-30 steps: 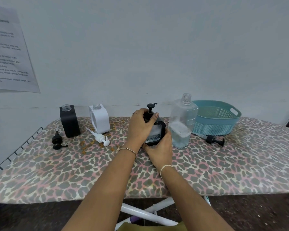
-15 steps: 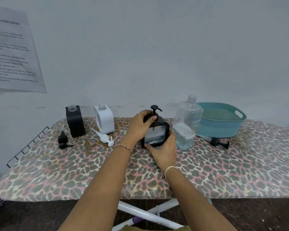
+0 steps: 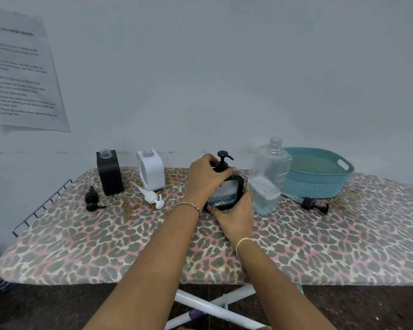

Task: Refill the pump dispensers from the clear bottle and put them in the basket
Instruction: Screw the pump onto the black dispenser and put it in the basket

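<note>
Since a second ago the black-framed dispenser (image 3: 227,191) has been brought from a lean to near upright; otherwise the hands are hardly shifted. The left grip (image 3: 206,178) is closed from above round the collar under the pump head (image 3: 223,156), thumb and fingers curled on it. The right grip (image 3: 236,211) is wrapped round the lower right corner of the body, which is held down on the ironing board (image 3: 320,246). Screwing the pump home is judged to be the step in hand: the body should be kept still and plumb while the collar alone is turned, so that the thread is not crossed and nothing is spilled. Just to the right the clear bottle (image 3: 268,177) is stood uncapped, roughly a third full, with the basket (image 3: 320,184) behind it. Further left a black dispenser (image 3: 110,173) and a white dispenser (image 3: 152,171) are left open, with a black pump (image 3: 92,200) and a white pump (image 3: 150,195) laid beside them.
</note>
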{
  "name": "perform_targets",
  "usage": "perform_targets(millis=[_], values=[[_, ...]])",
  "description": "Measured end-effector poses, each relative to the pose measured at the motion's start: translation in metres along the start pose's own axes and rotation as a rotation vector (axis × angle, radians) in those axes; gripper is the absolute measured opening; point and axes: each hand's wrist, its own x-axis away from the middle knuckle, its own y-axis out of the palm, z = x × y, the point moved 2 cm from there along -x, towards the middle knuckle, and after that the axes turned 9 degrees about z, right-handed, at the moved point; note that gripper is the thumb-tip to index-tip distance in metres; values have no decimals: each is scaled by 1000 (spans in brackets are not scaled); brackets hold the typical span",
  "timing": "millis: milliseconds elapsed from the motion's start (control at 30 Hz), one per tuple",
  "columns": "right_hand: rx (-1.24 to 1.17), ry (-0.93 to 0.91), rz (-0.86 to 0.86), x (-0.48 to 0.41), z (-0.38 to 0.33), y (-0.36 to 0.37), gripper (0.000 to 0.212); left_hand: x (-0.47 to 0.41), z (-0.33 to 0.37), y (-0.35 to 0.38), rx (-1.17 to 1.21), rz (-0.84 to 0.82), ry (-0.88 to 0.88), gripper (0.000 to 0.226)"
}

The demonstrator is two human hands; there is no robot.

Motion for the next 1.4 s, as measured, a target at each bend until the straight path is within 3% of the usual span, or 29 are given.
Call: perform_targets(millis=[167,467,633,1067,1400], values=[[-2,0,-7,0,0,0,101,4,-2,0,19,63,-54,37],[7,-5,-3,0,1,-1,97,-9,-7,-8,1,-171,30,39],[3,-11,-2,0,1,0,98,-10,-6,-9,-17,-219,40,37],[-35,6,-6,-2,5,3,97,6,0,0,26,58,-60,41],[-35,-2,4,-2,8,5,99,2,-6,-1,-2,7,13,32]])
